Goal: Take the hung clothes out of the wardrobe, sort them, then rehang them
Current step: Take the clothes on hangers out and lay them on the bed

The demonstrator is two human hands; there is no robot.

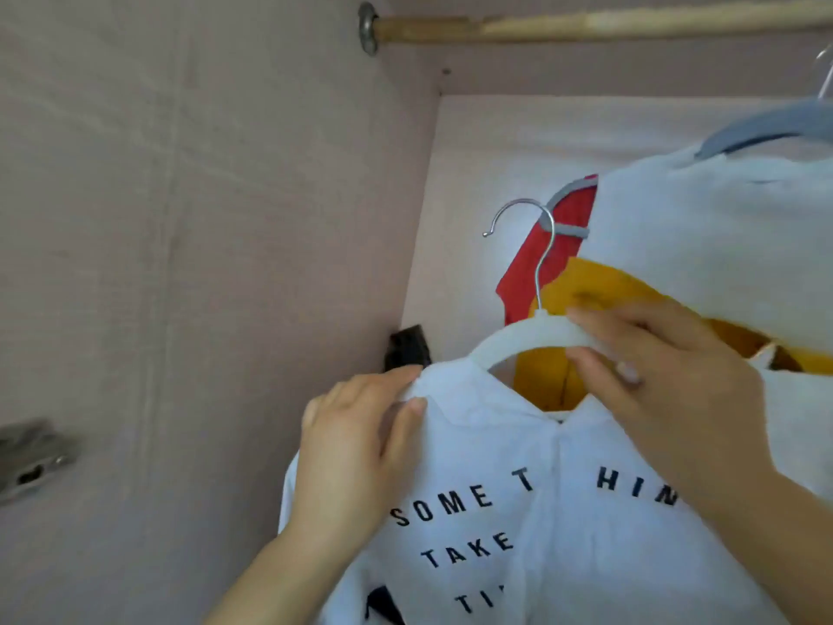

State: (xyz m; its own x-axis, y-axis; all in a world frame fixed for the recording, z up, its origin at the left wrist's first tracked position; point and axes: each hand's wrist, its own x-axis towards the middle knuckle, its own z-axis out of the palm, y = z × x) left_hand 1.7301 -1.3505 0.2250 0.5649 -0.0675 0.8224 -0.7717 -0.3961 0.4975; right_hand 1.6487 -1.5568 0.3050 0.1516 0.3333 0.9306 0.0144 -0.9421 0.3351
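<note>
Since white printed shirt (pixel 563 498) looks light and floppy, hold the stiff plastic hanger (pixel 518 339): right hand (pixel 667 390) grips its arm, left hand (pixel 360 444) pinches shirt shoulder; hook (pixel 544 259) free below wooden rod (pixel 586 23).

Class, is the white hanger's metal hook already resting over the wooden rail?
No, the hook sits free below the wooden rail while the right hand grips the white hanger.

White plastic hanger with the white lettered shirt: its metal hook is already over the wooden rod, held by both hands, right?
No. The head view shows the metal hook free below the wooden rod. The left hand pinches the white lettered shirt and the right hand grips the white plastic hanger.
</note>
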